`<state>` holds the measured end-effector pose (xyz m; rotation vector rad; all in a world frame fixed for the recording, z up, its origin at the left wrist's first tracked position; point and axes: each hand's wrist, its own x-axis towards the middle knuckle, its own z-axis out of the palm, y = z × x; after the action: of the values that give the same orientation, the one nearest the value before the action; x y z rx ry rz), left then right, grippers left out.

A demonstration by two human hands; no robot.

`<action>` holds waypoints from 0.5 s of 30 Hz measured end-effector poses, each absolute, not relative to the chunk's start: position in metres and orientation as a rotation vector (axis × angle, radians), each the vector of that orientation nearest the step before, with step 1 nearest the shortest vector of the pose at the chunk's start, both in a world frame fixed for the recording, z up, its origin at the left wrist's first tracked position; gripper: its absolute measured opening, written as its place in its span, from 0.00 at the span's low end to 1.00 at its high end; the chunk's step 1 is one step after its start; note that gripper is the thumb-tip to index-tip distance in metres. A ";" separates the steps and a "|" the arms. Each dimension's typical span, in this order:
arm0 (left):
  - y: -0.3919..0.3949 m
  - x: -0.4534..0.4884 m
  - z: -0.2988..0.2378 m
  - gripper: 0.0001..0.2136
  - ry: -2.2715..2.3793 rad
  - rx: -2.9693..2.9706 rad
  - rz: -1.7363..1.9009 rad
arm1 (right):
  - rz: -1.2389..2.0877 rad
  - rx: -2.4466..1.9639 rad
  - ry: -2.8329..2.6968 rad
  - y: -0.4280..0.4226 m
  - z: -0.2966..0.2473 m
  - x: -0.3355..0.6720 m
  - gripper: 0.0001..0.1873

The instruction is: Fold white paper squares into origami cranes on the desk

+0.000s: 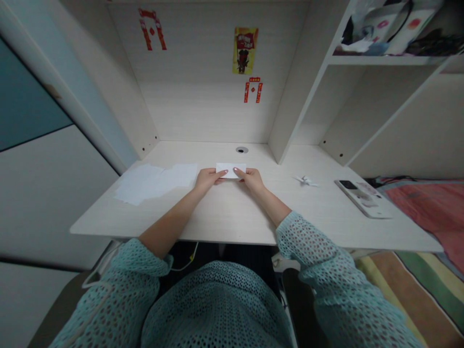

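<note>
A small white rectangle of paper [230, 166] is held level between both hands, just above the middle of the desk. My left hand [209, 178] grips its left end, thumb on top and fingers beneath. At the right end, my right hand [252, 178] pinches it the same way. The two thumbs lie close together on the paper's face. The fingers under the paper are mostly hidden. To the left, white paper sheets [155, 182] lie overlapping on the desk. A small folded white paper piece [305, 181] with pointed ends sits to the right.
The white desk [232, 220] has a round cable hole [241, 150] near its back panel. A phone [362, 198] lies toward the desk's right side. An upright divider [308, 72] stands behind on the right, beside a shelf with bags [395, 29]. Striped bedding [409, 290] is at lower right.
</note>
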<state>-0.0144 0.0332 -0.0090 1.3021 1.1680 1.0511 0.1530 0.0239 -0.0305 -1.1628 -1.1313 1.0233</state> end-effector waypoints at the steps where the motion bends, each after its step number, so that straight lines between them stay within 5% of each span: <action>1: 0.032 -0.013 -0.010 0.21 1.152 1.288 1.058 | 1.001 -1.161 -1.119 0.023 -0.031 0.151 0.24; 15: 0.028 -0.003 -0.020 0.18 1.012 1.182 1.135 | 0.934 -1.100 -0.936 0.011 -0.025 0.133 0.23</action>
<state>-0.0032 0.0278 -0.0197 1.1823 1.0122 1.1354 0.1331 0.0106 -0.0250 -1.0998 -0.9358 0.9343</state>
